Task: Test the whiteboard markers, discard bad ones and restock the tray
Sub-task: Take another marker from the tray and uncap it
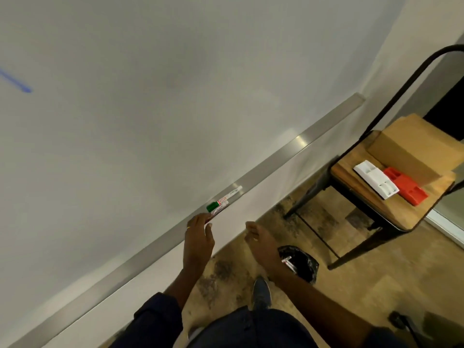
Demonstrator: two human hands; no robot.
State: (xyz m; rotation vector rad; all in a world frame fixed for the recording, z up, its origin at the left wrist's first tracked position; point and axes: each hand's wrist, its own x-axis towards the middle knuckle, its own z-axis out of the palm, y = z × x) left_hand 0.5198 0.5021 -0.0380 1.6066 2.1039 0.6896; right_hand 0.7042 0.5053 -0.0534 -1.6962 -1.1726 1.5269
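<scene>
The right hand [256,234] hangs loosely curled, holding nothing, near the black-lined bin [300,263], probably kept close for bad ones. The left hand [199,232] reaches with nearly straight fingers to the markers [222,200] lying on the metal tray [276,160], not yet closed on one. The cardboard box [414,146] on the chair [391,208] likely holds new stock.

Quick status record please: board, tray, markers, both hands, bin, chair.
whiteboard: one blue stroke at the far left
tray: metal ledge under the board, markers clustered on it
markers: green-capped marker; white marker beyond it
left hand: fingers straight, at the nearest marker's end; contact unclear
right hand: loosely curled, holding nothing
bin: black-lined, on the floor, what looks like a marker inside
chair: cardboard box, white holder, red holder on the seat
</scene>
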